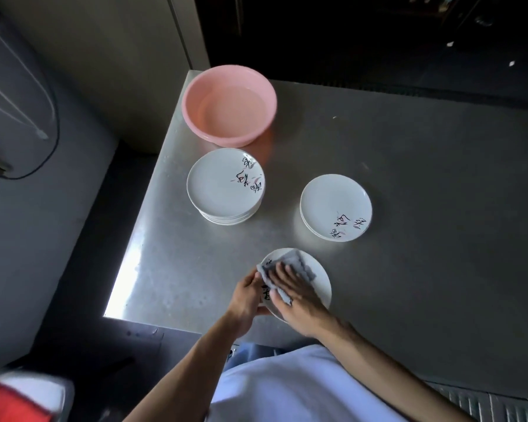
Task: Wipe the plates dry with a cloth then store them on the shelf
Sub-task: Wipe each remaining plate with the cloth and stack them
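Mid-task, I judge: left hand (247, 295) grips the plate (321, 284), right hand (297, 298) presses the cloth (302, 264) flat with straight fingers; taller stack (223, 190) and shorter stack (333, 202) await shelving.

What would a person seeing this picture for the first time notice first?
The pink basin at the table's far left corner stands out most. Near the front edge, the right hand presses a grey cloth on a plate that the left hand grips. A tall stack and a short stack sit between.
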Tool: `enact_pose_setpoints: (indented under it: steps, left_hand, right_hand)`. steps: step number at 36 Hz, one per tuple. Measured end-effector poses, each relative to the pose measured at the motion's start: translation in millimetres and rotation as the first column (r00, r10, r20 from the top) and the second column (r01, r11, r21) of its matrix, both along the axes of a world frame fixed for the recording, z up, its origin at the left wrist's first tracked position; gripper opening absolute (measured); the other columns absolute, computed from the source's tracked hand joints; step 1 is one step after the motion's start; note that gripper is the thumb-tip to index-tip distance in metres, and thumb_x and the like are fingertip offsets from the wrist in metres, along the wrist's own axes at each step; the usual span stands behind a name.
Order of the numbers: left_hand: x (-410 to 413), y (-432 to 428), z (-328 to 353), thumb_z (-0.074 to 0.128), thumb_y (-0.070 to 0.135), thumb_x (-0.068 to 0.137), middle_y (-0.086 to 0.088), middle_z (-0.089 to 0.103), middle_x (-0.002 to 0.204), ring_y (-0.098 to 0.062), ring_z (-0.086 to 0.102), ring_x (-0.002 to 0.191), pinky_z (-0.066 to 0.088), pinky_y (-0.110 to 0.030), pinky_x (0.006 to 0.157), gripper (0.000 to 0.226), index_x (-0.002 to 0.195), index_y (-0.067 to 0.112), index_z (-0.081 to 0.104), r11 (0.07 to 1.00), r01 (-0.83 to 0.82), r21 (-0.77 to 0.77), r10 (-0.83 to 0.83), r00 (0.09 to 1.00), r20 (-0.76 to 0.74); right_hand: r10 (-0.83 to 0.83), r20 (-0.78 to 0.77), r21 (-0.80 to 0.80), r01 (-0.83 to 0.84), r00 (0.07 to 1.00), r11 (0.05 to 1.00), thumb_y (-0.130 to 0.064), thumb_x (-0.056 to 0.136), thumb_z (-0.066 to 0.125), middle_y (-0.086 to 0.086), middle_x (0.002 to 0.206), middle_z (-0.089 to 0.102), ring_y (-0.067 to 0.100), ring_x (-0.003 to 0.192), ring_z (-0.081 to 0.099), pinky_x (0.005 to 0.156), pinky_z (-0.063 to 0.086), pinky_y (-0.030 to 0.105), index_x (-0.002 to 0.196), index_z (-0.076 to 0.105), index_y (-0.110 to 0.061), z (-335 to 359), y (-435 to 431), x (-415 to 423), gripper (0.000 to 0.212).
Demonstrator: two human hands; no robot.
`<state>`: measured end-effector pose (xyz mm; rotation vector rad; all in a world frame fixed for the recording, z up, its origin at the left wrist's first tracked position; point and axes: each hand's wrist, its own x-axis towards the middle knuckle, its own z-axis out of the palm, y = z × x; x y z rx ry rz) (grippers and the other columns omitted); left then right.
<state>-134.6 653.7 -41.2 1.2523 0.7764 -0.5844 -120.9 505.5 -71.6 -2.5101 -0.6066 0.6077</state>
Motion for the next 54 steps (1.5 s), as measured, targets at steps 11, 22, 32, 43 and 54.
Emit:
enact_pose_setpoints:
  steps: [11,22,32,43,54]
  left_hand:
    - [5,5,-9,0.036,0.039,0.113,0.001,0.075,0.114,-0.023,0.072,0.100,0.063,-0.040,0.066,0.033,0.137,0.035,0.058,0.997,-0.073,0.039,0.073,0.997,0.016]
    - [10,0,-8,0.039,0.031,0.113,-0.008,0.077,0.114,-0.021,0.076,0.090,0.061,-0.038,0.066,0.033,0.132,0.026,0.065,0.997,-0.067,-0.021,0.068,0.998,0.010]
    - [5,-5,-4,0.035,0.036,0.113,-0.005,0.068,0.131,-0.034,0.067,0.117,0.063,-0.041,0.070,0.040,0.151,0.033,0.048,0.998,-0.063,-0.008,0.063,0.996,0.069]
    - [9,-9,5,0.034,0.032,0.114,-0.007,0.071,0.130,-0.030,0.071,0.115,0.063,-0.043,0.073,0.037,0.147,0.030,0.052,1.000,0.016,0.016,-0.018,0.990,0.137]
    - [6,-8,-1,0.040,0.021,0.113,-0.012,0.075,0.117,-0.024,0.075,0.098,0.063,-0.045,0.075,0.027,0.128,0.016,0.063,0.997,0.060,0.047,-0.064,0.993,0.095]
  right_hand:
    - [0.065,-0.119,-0.040,-0.071,0.991,0.997,-0.076,0.091,-0.005,-0.005,0.163,0.008,0.020,0.154,0.010,0.125,0.001,0.028,0.155,0.033,-0.015,-3,-49,-8,0.097]
    - [0.023,-0.217,0.166,0.014,0.976,0.986,-0.059,0.102,0.013,-0.005,0.163,0.024,0.011,0.152,0.014,0.126,0.011,0.038,0.156,0.027,-0.025,8,-1,12,0.065]
    - [-0.463,-0.311,0.010,0.490,0.830,0.872,-0.053,0.105,0.022,0.003,0.167,0.013,0.017,0.154,0.009,0.123,0.003,0.036,0.158,0.023,-0.016,-7,-11,17,0.064]
    - [-0.226,-0.366,0.227,0.322,0.903,0.919,-0.056,0.105,0.013,-0.011,0.167,0.007,0.007,0.154,-0.002,0.123,0.002,0.024,0.157,0.023,-0.039,8,15,32,0.056]
    - [-0.023,-0.318,0.333,0.134,0.948,0.933,-0.037,0.111,0.019,-0.019,0.164,0.006,-0.003,0.151,-0.006,0.123,-0.001,0.022,0.155,0.024,-0.040,11,8,22,0.044]
